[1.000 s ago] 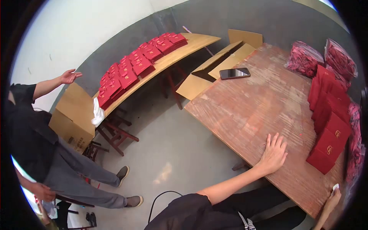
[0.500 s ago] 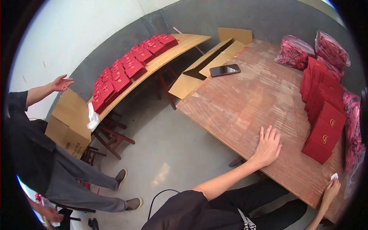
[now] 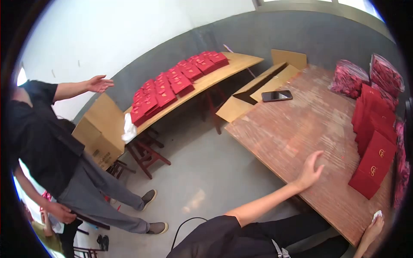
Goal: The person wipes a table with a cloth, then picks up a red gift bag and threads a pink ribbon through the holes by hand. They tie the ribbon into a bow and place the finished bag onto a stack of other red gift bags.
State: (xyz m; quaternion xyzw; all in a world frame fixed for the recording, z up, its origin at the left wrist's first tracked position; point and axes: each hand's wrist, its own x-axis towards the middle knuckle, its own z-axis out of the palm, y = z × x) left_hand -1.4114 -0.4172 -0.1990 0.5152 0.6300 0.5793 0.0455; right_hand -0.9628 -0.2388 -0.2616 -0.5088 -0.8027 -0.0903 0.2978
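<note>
My left hand (image 3: 310, 173) is over the near part of the brown wooden table (image 3: 284, 137), fingers apart and curled a little, with nothing in it. At the table's right front corner my right hand (image 3: 373, 228) has its fingers closed on a small white crumpled tissue (image 3: 377, 216). Beyond that hand, red bags with gold lettering (image 3: 371, 165) stand in an overlapping row along the right side. Plastic packs of dark red and pink items (image 3: 349, 78) lie at the back right. A black phone (image 3: 277, 96) rests near the table's far left edge.
A person (image 3: 47, 137) in dark clothes stands at the left, one arm stretched out. Rows of red bags (image 3: 161, 92) cover a second table (image 3: 241, 62) along the wall. Open cardboard boxes (image 3: 101, 129) stand beside that table and by the brown table. Another person is partly visible at lower left.
The view has swung left and up, so the room sits further right and lower. My left hand has risen from its flat, spread pose, its fingers now curled. My right hand still holds the tissue.
</note>
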